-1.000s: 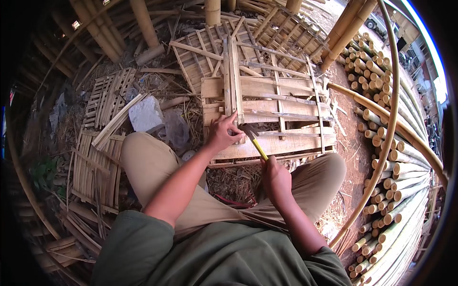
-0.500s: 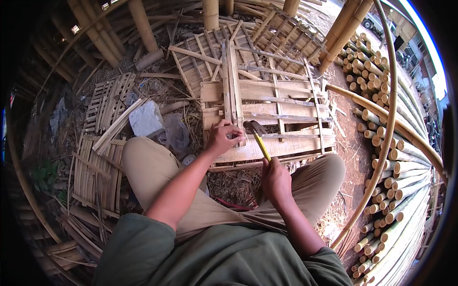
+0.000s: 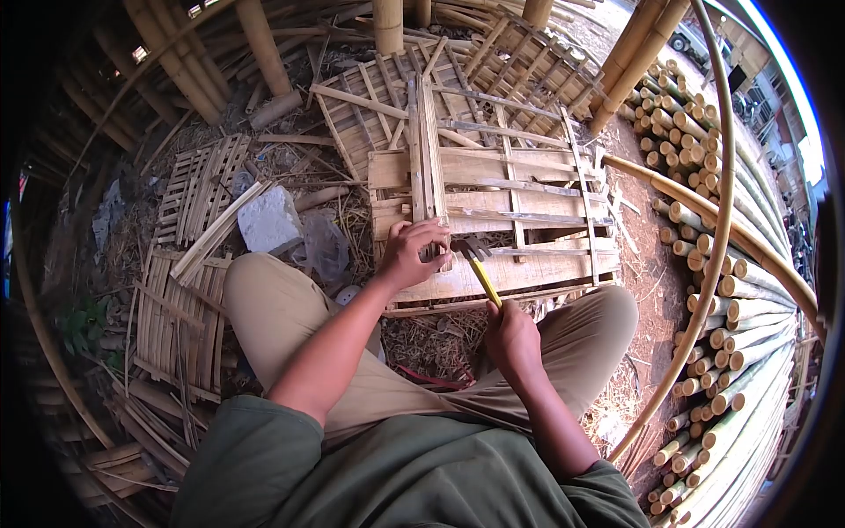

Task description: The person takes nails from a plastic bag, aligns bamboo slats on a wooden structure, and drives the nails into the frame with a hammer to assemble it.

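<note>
My right hand point(image 3: 513, 339) is wrapped round the yellow handle of a hammer point(image 3: 483, 277). The dark hammer head is close to the near end of some upright-running wooden strips point(image 3: 426, 154), just right of my left hand point(image 3: 412, 255). The thumb and fingers of my left hand are bent toward each other at those strips; anything small between them is too small to make out. Beneath lies a slatted wooden panel point(image 3: 480, 275) of wide pale boards crossed by thin strips.
Cut bamboo poles point(image 3: 735, 312) are stacked at the right. A white block point(image 3: 270, 218) and a clear plastic bag point(image 3: 326, 242) lie left of the panel. Smaller slatted pieces point(image 3: 176, 321) are at the far left, and bamboo posts point(image 3: 388, 26) stand behind.
The hammer head has shifted slightly down and right since the earliest frame. My left hand has moved a little lower, its index finger no longer stretched up along the strips.
</note>
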